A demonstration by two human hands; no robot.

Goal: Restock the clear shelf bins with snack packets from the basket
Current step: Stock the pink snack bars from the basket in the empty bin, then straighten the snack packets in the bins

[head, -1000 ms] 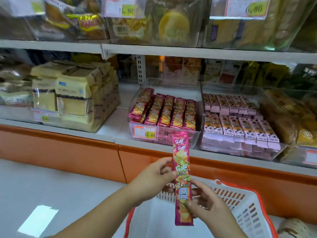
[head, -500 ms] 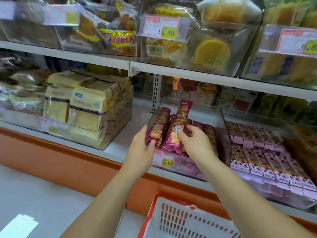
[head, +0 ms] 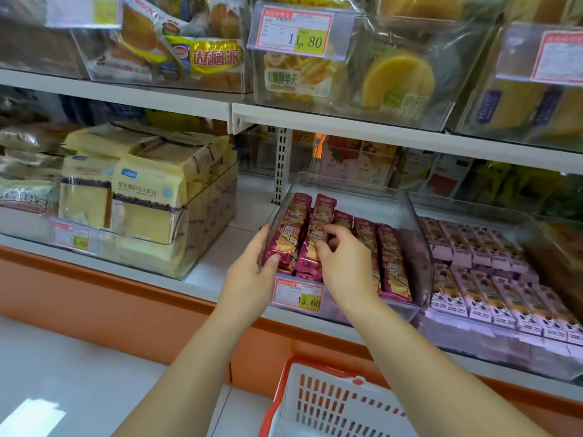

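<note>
A clear shelf bin (head: 419, 234) on the lower shelf holds several long magenta snack packets lying in a row. My right hand (head: 344, 263) is inside the bin, its fingers curled on the second magenta packet (head: 318, 234) from the left. My left hand (head: 252, 272) is at the bin's front left corner, with its thumb inside against the leftmost packet (head: 288, 231) and its fingers outside the clear wall. The white basket with a red rim (head: 318, 402) stands on the floor below, its contents out of view.
A second clear bin (head: 536, 367) of pale purple packets sits right of the first. A bin of yellow cake packs (head: 142, 203) stands to the left. An upper shelf (head: 347, 124) with more bins overhangs. An orange base panel (head: 126, 310) runs under the shelf.
The packet held upright over the basket one second ago has been carried up and laid into the bin's left side. Both hands now press on the packets there.
</note>
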